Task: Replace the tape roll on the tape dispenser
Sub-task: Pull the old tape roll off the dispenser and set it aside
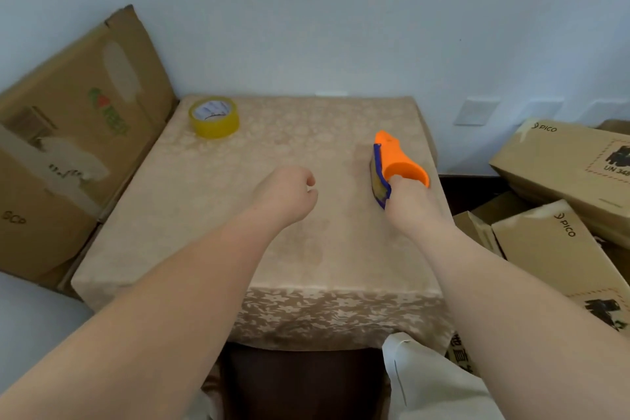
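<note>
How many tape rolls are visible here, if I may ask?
2. A yellow tape roll lies flat at the table's far-left corner; apparently a brownish roll sits in the orange tape dispenser gripped by the right hand. Others may be hidden.

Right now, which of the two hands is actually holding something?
The right hand: it grips the orange tape dispenser near the right edge of the tablecloth. The left hand is curled over the middle, holding nothing.

tape roll (pixel 214 118): yellow, flat, far left | tape dispenser (pixel 397 160): orange, right side
</note>
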Demonstrator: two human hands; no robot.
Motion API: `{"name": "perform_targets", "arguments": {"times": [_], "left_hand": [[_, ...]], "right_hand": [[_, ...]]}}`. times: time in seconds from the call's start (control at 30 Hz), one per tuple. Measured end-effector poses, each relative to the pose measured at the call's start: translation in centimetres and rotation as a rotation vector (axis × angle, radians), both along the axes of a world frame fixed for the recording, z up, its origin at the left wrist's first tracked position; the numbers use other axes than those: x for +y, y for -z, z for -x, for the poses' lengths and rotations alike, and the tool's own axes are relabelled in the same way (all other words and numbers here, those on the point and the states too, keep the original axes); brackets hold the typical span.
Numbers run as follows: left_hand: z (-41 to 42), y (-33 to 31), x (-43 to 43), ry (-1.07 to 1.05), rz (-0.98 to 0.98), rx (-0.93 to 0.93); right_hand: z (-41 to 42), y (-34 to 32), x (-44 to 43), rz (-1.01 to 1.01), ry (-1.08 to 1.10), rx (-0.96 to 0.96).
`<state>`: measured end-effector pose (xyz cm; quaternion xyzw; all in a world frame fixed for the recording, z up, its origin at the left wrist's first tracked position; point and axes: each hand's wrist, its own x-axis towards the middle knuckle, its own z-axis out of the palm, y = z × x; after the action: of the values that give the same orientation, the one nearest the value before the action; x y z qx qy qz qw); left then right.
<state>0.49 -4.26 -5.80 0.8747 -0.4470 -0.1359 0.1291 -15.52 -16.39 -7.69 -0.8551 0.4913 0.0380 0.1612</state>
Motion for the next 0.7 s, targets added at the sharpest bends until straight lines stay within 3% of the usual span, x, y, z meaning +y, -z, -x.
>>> {"name": "perform_targets", "arguments": {"times": [0.13,0.3,0.47,0.57,0.7], "left_hand": [[0.1,-0.2,-0.7,0.042,-0.007,0.04],[0.2,-1.5,-1.4,0.061,0.031,0.098],[1.0,-3.4,-1.0,0.079,0.108,0.225],[1.3,-4.4,-0.2,0.088,0.165,0.437],[1.1,-5.1,1.1,0.059,0.228,0.659]], "right_hand": [[0.1,-0.5,-0.4,0.007,-0.004,-0.057],[-0.3,-2.0,-0.5,-0.123,0.045,-0.421],[-1.0,-4.3,1.5,-0.487,0.235,-0.725],[-1.5,-5.6,3.0,-0.712,0.388,-0.87],[-2.9,-6.4,4.7,-0.881,0.411,-0.956]]}}
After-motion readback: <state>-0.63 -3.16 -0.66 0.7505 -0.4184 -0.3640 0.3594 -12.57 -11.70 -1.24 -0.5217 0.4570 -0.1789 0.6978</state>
